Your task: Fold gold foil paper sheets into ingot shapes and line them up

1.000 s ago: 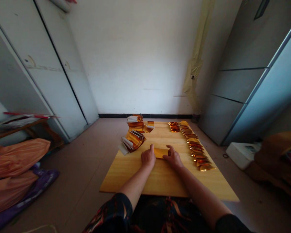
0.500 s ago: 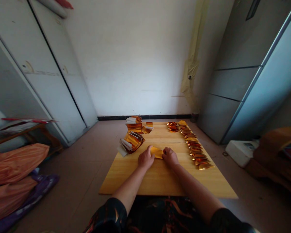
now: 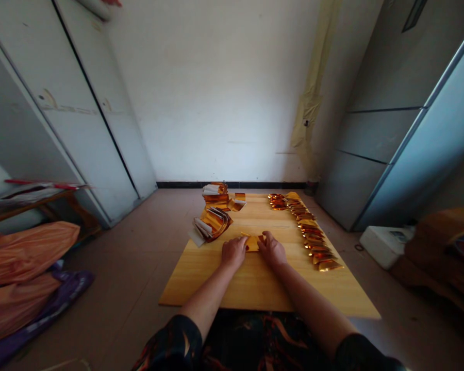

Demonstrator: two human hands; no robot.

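Observation:
A small sheet of gold foil paper (image 3: 252, 244) lies at the middle of the wooden board, between my hands. My left hand (image 3: 234, 251) is closed on its left end, with the fingertips pressed together on the paper. At the other end, my right hand (image 3: 272, 249) grips the paper with bent fingers. Part of the sheet is hidden under the fingertips. To the left is a curved stack of gold foil sheets (image 3: 216, 222) with pale backs. A row of folded gold foil pieces (image 3: 313, 234) runs along the board's right side.
The wooden board (image 3: 263, 288) stands low before me. More foil sheets (image 3: 215, 198) lie at its far left edge. A grey fridge (image 3: 371, 134) rises on the right, near a white box (image 3: 382, 245). Orange bags (image 3: 27, 252) lie at the left.
The gold paper's near edge now looks folded or raised, and its shape between my hands is narrower. My fingers have shifted slightly on it. The view has moved a little.

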